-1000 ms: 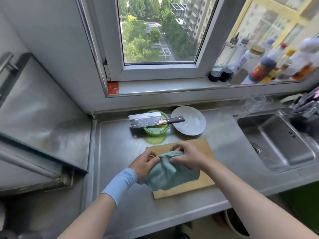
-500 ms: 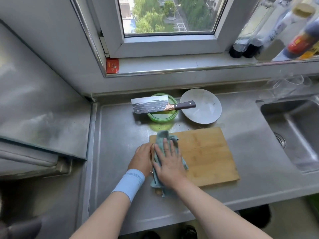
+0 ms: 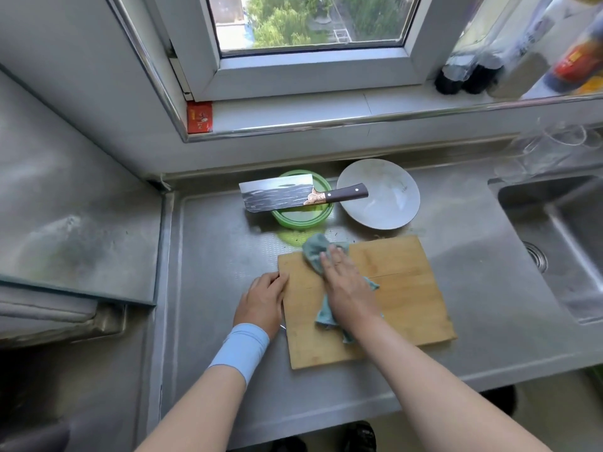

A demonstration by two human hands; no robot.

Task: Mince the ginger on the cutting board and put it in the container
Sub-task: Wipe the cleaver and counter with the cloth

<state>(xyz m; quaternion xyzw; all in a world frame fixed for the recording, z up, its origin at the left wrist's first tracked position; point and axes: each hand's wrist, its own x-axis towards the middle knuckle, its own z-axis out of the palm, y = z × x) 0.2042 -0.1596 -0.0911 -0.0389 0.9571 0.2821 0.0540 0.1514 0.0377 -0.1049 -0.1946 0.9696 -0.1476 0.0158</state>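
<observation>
On the steel worktop [image 3: 222, 256] right before you lies the bamboo cutting board [image 3: 408, 288]. Its long axis runs left to right, and the right end is turned slightly away from you. Your right hand [image 3: 346, 288] lies flat on the board's far-left part, fingers straight and close together and pointing away from you. It presses a teal cloth [image 3: 313, 251] to the wood. The cloth bunches past your fingertips and spills over the board's far edge. Your left hand [image 3: 262, 301], with a pale blue wrist sleeve [image 3: 241, 349] behind it, holds the board's left edge with bent fingers.

Just beyond the far edge sits the green container [image 3: 303, 220]. A cleaver [image 3: 280, 197] lies flat across its mouth, blade to the left and handle to the right over the rim of a white bowl [image 3: 385, 203]. You cannot make out the container's contents under the blade. The bowl stands near the board's far edge.

Bare steel stretches left of the board as far as a raised ledge. A narrower strip separates the board's right edge from the sink [image 3: 561, 223]. The board's near edge lies close to the worktop's front lip. Bottles [image 3: 463, 76] stand on the window sill above.
</observation>
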